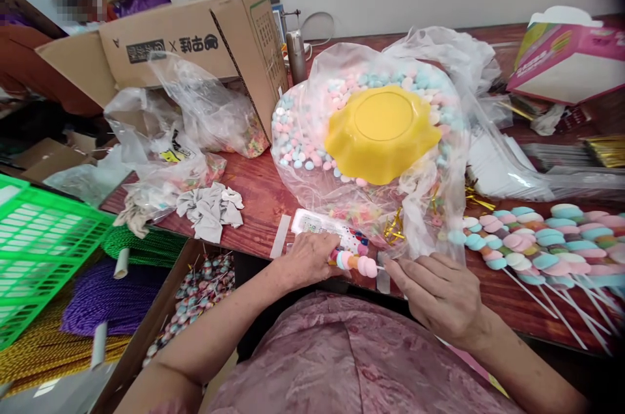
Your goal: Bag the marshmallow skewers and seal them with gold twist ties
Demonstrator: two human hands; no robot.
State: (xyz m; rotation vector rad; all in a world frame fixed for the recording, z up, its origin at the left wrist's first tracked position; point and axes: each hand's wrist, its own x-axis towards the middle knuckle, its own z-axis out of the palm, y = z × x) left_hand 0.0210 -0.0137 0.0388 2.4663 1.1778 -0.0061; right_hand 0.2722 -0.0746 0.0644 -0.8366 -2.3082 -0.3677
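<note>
My left hand is closed around the candy end of a marshmallow skewer at the table's front edge. My right hand pinches the thin white stick of the same skewer from the right. Just behind them a big clear bag of pastel marshmallows lies on the table with a yellow wavy-rimmed bowl turned upside down on it. A flat clear tray of sweets lies under the bag's near edge.
Finished pastel skewers are piled at the right. A cardboard box and bags of candy stand at the left rear. A green crate, twine spools and a box of wrapped sticks sit lower left.
</note>
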